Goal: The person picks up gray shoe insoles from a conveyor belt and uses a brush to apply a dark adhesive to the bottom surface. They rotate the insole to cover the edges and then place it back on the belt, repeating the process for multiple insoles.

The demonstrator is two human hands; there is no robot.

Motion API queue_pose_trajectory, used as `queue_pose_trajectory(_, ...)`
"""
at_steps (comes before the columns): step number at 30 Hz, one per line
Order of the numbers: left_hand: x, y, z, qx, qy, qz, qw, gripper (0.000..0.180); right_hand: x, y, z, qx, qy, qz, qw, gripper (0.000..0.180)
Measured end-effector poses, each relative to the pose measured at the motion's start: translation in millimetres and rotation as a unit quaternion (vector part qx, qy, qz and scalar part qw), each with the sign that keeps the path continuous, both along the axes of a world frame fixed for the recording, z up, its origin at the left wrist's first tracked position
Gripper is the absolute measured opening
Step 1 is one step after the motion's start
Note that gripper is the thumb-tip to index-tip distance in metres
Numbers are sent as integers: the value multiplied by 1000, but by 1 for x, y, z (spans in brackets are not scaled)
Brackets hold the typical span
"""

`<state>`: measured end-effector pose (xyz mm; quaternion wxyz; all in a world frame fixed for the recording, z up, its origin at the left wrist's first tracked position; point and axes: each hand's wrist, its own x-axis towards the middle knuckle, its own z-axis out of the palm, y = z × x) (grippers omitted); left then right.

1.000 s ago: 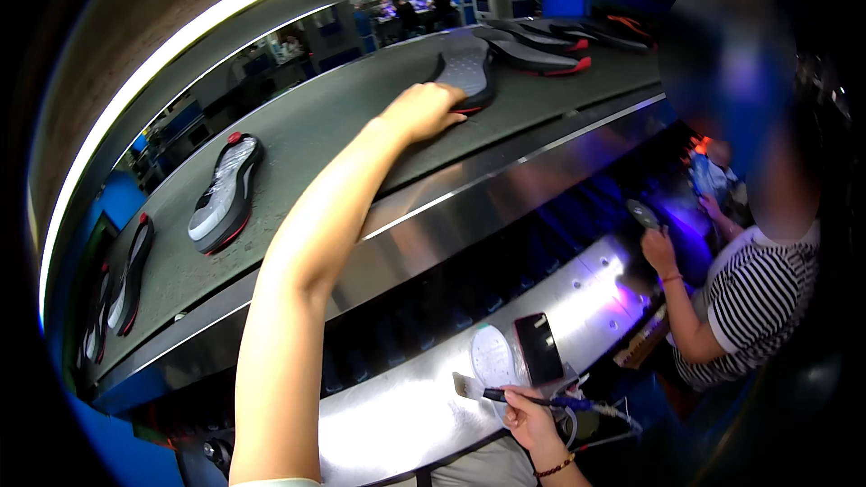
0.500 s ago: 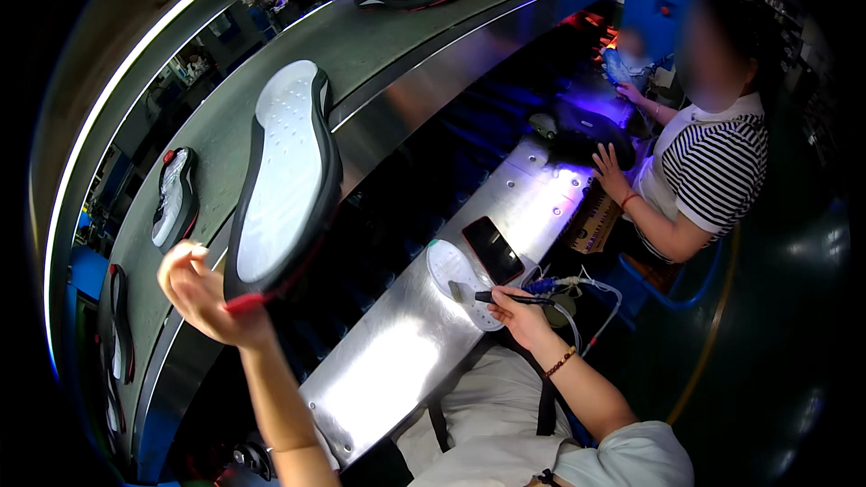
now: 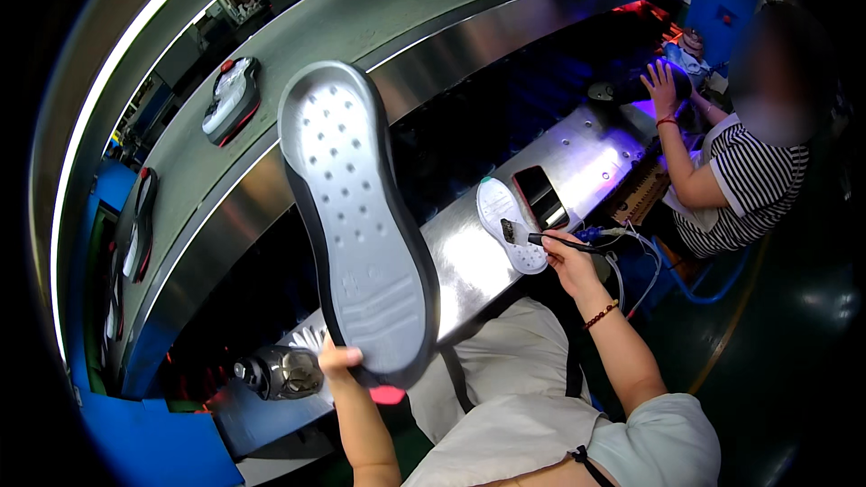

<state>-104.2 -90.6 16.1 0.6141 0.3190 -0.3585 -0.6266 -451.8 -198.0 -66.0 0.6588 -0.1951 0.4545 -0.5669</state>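
Your left hand [image 3: 338, 362] grips the grey shoe sole [image 3: 354, 225] upright at its heel; your right hand [image 3: 566, 261] pinches a brush [image 3: 541, 237] over the counter [image 3: 595, 149].

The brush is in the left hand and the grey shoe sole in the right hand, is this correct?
No, the hands are swapped. The head view shows the left hand holding up the grey shoe sole, and the right hand holding the brush over the metal bench.

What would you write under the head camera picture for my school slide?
Left hand holds up a grey shoe sole while right hand rests a brush on the steel bench.
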Motion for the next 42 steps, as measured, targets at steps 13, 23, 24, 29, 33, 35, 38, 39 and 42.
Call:
queue_pose_trajectory(13,-5,0,-20,-70,172,-2,983,83,19,-10,27,-129,-72,105,983,19)
queue_pose_trajectory(23,-88,-38,-42,28,236,143,961,79,99,-13,106,-237,47,328,913,19)
queue_pose_trajectory(24,-96,-38,-36,28,240,157,958,76,104,-19,106,-223,47,336,914,19)
queue_pose_trajectory(29,-102,-34,-33,24,259,93,961,76,125,-43,117,-244,93,346,901,18)
queue_pose_trajectory(33,-102,-35,-41,54,231,75,969,79,137,-46,127,-289,151,350,878,14)
queue_pose_trajectory(35,-107,-36,-29,86,151,130,976,80,143,-39,131,-328,227,345,850,13)
queue_pose_trajectory(38,-106,-42,-37,100,161,141,972,80,150,-21,123,-463,338,288,767,14)
queue_pose_trajectory(39,-102,-44,-40,95,172,143,970,78,150,-12,117,-546,388,235,704,15)
queue_pose_trajectory(42,-84,-48,-31,87,191,205,956,79,131,20,104,-562,393,251,683,15)
